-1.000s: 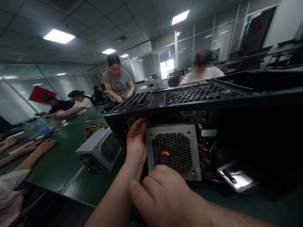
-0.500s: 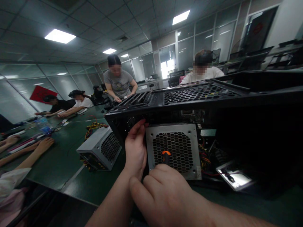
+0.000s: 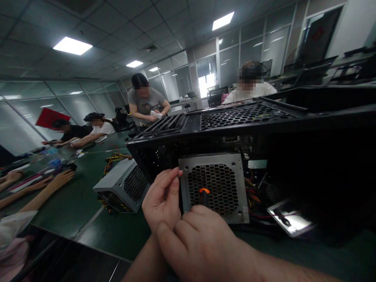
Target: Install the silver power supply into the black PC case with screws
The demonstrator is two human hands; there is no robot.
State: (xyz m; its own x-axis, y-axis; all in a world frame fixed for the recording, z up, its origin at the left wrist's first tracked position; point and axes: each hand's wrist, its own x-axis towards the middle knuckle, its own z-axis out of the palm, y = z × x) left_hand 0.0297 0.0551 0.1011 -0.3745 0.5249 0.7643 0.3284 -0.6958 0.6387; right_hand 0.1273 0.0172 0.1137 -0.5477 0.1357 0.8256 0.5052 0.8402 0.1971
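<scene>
A grey power supply with a honeycomb grille [image 3: 219, 176] sits inside the open side of a black computer case [image 3: 188, 129]. My left hand [image 3: 163, 197] is at the unit's left edge, fingertips pinched together by its upper left corner; whatever they hold is too small to name. In front of the grille, my right hand [image 3: 199, 243] is closed round a black screwdriver with an orange band [image 3: 205, 194]. Its tip is hidden. Coloured cables [image 3: 253, 194] come out at the unit's right side.
A second grey power supply [image 3: 122, 186] with cables stands on the green table [image 3: 117, 231], left of the case. A shiny metal plate [image 3: 290, 219] lies inside the case at right. Another person's hand [image 3: 63, 180] rests on the table at left. Several people are around.
My left hand has come out of the gap by the power supply's top corner and moved down and left. My right hand has barely moved. The standing person now holds up a white object.
</scene>
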